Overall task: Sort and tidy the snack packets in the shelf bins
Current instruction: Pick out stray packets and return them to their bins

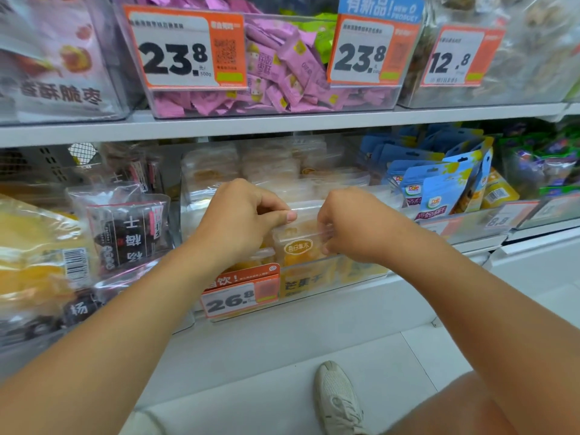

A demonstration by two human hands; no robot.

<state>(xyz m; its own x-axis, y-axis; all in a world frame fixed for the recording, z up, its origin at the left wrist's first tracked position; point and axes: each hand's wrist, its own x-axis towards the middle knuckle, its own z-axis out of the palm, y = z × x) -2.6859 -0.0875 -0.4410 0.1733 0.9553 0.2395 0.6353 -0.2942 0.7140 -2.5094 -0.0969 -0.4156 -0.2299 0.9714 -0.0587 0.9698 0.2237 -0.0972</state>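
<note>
Both arms outstretched, left hand (241, 215) and right hand (348, 224) pinching, fingers curled

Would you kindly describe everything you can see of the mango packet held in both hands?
The mango packet is a clear plastic pouch showing orange-yellow fruit pieces, with an oval gold label on its front. It stands upright at the front of a clear bin, above the 26.8 price tag. The left hand pinches its top left edge and the right hand grips its right edge. Similar packets sit behind it; its lower part is hidden by the bin's front wall.
</note>
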